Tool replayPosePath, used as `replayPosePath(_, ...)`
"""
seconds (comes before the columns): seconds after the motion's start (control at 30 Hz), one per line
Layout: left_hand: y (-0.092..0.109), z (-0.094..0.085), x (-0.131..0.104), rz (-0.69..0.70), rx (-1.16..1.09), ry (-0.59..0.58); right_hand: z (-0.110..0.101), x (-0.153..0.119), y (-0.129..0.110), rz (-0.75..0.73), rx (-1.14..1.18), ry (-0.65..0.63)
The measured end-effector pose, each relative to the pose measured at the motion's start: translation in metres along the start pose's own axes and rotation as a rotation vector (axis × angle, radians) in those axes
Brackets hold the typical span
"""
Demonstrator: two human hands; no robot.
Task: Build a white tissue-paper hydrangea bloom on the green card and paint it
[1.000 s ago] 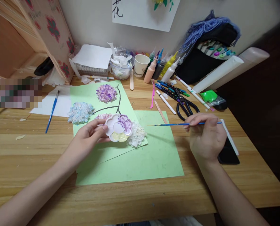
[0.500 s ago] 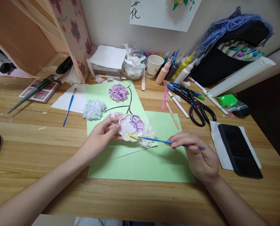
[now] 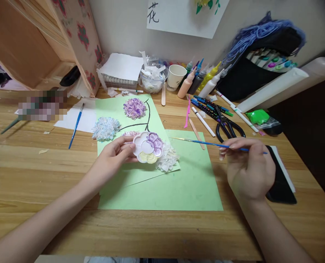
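My left hand [image 3: 118, 151] grips a white flower-shaped palette [image 3: 147, 147] with purple and yellow paint in its wells. In my right hand [image 3: 250, 164] is a thin blue paintbrush [image 3: 208, 143], its yellowish tip pointing left, apart from the palette. Beneath are two green sheets [image 3: 162, 193]. The upper one bears black drawn stems, a purple paper flower [image 3: 135, 108], a pale blue one [image 3: 106, 128], a white one [image 3: 168, 157] and a pink one [image 3: 131, 134] partly hidden behind the palette.
Behind stand a paper cup [image 3: 175, 77], a bowl of paper scraps [image 3: 153, 78] and paint bottles [image 3: 209, 84]. Black scissors [image 3: 229, 128], pens and a wooden stick [image 3: 196, 133] lie right. A second brush [image 3: 76, 126] rests on white paper at left. A black case [image 3: 281, 186] is behind my right hand.
My right hand has moved right and slightly up, lifting the brush tip out of the palette's yellow paint. The palette stays in my left hand, and the whole view has shifted slightly.
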State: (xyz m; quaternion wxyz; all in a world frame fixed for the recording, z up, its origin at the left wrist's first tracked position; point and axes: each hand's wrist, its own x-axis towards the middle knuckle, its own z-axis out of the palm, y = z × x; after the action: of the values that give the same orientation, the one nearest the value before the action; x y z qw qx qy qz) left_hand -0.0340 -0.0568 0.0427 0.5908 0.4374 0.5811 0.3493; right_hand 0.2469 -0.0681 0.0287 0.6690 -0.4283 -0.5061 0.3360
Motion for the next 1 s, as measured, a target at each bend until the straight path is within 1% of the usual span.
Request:
replayPosePath(0.1,-0.0001,-0.0016,0.0006,0.011,-0.004,0.009,-0.0026,0.0057,0.0037,0.054,-0.033,0.033)
replayPosePath(0.3,-0.0016,-0.0024,0.0024,-0.009,-0.009,0.015,-0.0010,0.0016,0.0049,0.078,-0.084,-0.028)
replayPosePath(0.47,-0.0016,-0.0026,0.0020,-0.003,-0.003,0.015,0.0002,-0.0017,0.0076,0.059,-0.122,-0.076)
replayPosePath(0.67,-0.0014,-0.0025,0.0011,-0.005,0.000,0.010,-0.0012,-0.0012,0.0070,0.003,-0.123,-0.030)
replayPosePath(0.83,-0.0018,-0.0020,0.0031,-0.004,-0.001,0.015,0.0002,-0.0032,0.0068,0.013,-0.182,-0.103)
replayPosePath(0.9,-0.0016,-0.0019,0.0031,-0.003,-0.003,0.015,0.0002,-0.0036,0.0074,-0.001,-0.204,-0.105)
replayPosePath(1.0,-0.0011,-0.0020,0.0019,-0.002,-0.001,0.019,-0.0004,-0.0037,0.0075,-0.032,-0.174,-0.091)
